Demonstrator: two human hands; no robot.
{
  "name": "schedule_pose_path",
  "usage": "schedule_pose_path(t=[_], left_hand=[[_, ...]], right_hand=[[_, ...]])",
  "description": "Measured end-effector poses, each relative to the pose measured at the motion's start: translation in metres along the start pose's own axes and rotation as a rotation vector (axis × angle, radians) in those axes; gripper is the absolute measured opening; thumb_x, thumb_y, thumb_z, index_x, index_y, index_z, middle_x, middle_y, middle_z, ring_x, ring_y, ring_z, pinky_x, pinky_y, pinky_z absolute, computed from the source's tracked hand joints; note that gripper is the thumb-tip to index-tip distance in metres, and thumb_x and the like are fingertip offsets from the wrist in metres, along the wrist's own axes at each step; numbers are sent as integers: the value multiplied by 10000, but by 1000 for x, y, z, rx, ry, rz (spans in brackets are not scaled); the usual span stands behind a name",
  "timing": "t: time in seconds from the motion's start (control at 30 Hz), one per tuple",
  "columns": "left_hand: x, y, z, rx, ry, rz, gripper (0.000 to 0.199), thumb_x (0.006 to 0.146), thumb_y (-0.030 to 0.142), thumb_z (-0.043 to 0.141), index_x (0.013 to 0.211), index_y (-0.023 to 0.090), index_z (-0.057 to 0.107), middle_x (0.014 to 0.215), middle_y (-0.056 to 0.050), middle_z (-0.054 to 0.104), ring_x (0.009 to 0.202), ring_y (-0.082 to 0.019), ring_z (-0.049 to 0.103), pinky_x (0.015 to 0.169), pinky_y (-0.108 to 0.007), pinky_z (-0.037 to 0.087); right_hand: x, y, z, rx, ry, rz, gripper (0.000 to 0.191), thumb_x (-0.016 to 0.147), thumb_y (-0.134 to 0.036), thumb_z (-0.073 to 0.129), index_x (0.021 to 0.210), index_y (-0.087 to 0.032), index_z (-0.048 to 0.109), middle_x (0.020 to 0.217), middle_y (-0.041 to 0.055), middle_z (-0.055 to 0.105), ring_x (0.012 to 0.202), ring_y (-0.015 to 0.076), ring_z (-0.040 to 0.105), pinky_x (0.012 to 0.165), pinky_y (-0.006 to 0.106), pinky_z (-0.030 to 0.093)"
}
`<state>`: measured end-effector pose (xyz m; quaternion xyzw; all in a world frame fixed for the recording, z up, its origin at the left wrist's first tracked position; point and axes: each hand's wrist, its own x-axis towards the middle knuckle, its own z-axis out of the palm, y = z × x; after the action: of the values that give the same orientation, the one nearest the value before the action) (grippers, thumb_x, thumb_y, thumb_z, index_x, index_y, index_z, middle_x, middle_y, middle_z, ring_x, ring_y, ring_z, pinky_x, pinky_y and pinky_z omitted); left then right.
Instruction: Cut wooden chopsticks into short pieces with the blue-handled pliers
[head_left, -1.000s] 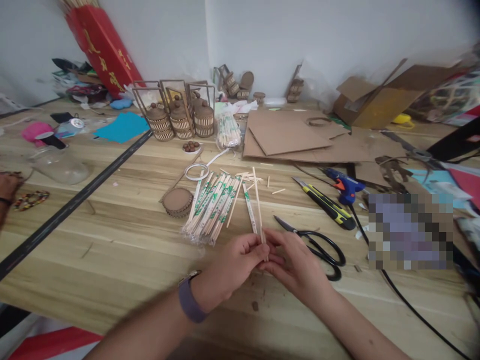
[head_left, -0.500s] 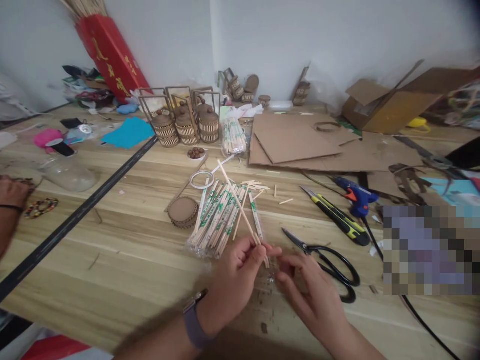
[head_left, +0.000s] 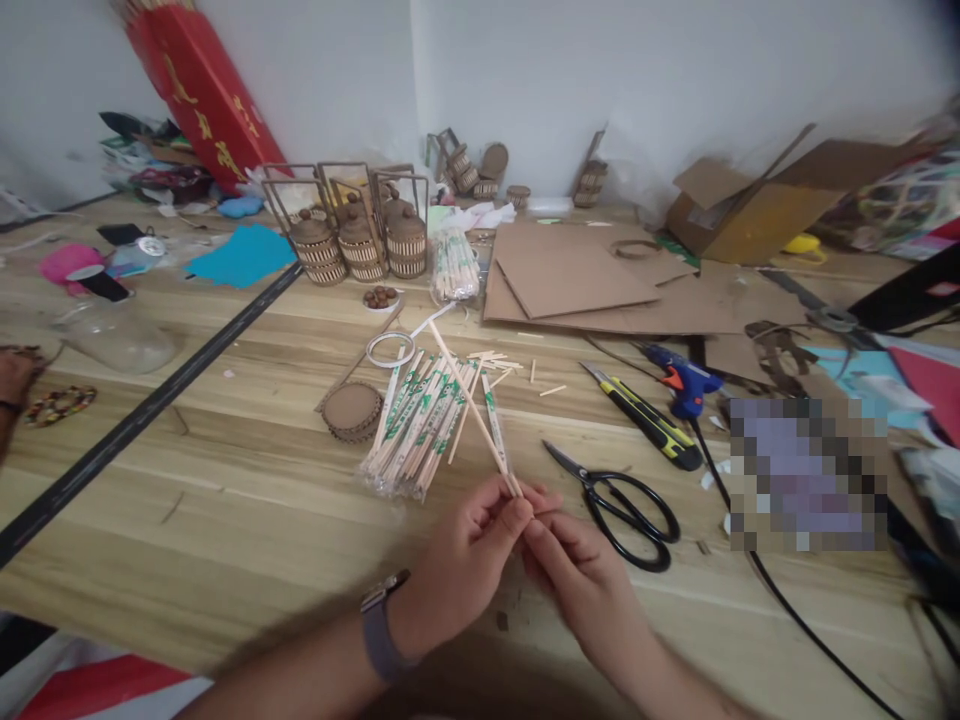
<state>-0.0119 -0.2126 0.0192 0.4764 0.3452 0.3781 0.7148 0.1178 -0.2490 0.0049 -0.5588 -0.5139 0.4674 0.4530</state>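
My left hand [head_left: 480,545], with a watch on its wrist, is closed round a pair of bare wooden chopsticks [head_left: 474,410], which slant up and to the left. My right hand [head_left: 581,575] meets it at the lower end of the chopsticks, thumb and fingers pinched there; the fingers hide that end. Behind my hands lies a pile of paper-wrapped chopsticks [head_left: 424,425] in clear plastic. Black-handled scissors [head_left: 626,510] rest just right of my right hand. Several short cut stick pieces [head_left: 495,362] are scattered beyond the pile.
A utility knife [head_left: 645,420] and a blue glue gun [head_left: 686,383] lie to the right. Near the pile are a round brown disc [head_left: 351,410] and a tape roll [head_left: 390,348]. Small lidded baskets [head_left: 364,250] and cardboard sheets [head_left: 577,270] stand behind. Another person's hand [head_left: 16,375] shows at far left.
My right hand has moved left and closed its fingers at the lower end of the chopsticks, against my left hand. The view has shifted slightly to the right.
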Motion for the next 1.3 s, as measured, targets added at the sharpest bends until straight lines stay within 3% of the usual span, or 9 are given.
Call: schedule_pose_path(t=[0.3, 0.43, 0.53, 0.7, 0.8, 0.93, 1.1, 1.3], left_hand=[[-1, -5, 1, -201, 27, -111, 338, 856, 483, 672, 1038, 199, 685, 1051, -70, 749, 1049, -209, 663, 963, -336, 461], [-1, -4, -1, -206, 47, -109, 293, 836, 475, 694, 881, 187, 664, 897, -49, 754, 945, -208, 677, 914, -341, 467], [1, -2, -5, -164, 59, -64, 267, 864, 458, 664, 865, 191, 654, 832, -29, 742, 985, -208, 652, 948, -337, 427], [1, 0, -8, -53, 68, -96, 283, 892, 481, 608, 895, 201, 647, 867, -28, 743, 887, -189, 616, 869, -314, 409], [-1, 1, -5, 33, 10, -111, 281, 917, 458, 567, 848, 200, 654, 838, -23, 726, 808, -169, 579, 797, -289, 406], [-1, 1, -1, 67, -117, -93, 332, 937, 451, 527, 785, 187, 660, 793, -35, 705, 769, -164, 571, 762, -278, 408], [1, -4, 1, 18, -171, -155, 349, 899, 505, 571, 805, 180, 654, 809, -54, 713, 773, -177, 596, 759, -285, 426], [1, -10, 1, 49, -92, -169, 367, 825, 560, 646, 776, 198, 675, 1159, -78, 655, 1034, -234, 554, 923, -324, 380]], right_hand=[[-3, 0, 5, -33, 70, -89, 441, 908, -467, 489, 549, -216, 433, 512, -58, 355, 480, 107, 314, 445, 228, 295], [-1, -8, 2, -61, -25, -99, 442, 919, -463, 472, 556, -213, 476, 517, -50, 412, 478, 110, 371, 442, 218, 329], [0, -17, -25, -314, -157, -129, 411, 922, -418, 506, 570, -209, 532, 534, -39, 494, 495, 121, 464, 463, 219, 373], [-6, -2, -103, -875, 40, -165, 181, 885, -313, 537, 820, -226, 683, 759, 42, 707, 672, 210, 672, 595, 304, 524], [-8, 19, -127, -1055, 121, -202, 192, 881, -283, 532, 923, -200, 700, 868, 98, 746, 799, 274, 714, 696, 389, 568], [1, 30, -123, -1163, 110, -189, 203, 902, -255, 500, 899, -200, 696, 845, 106, 755, 785, 282, 719, 700, 395, 561], [13, 21, -112, -1203, 109, -143, 161, 855, -232, 510, 746, -208, 626, 730, 83, 743, 622, 250, 711, 554, 324, 503], [-2, 8, -84, -1142, 199, -180, 188, 914, -322, 451, 772, -241, 541, 579, 28, 703, 479, 231, 692, 426, 283, 428]])
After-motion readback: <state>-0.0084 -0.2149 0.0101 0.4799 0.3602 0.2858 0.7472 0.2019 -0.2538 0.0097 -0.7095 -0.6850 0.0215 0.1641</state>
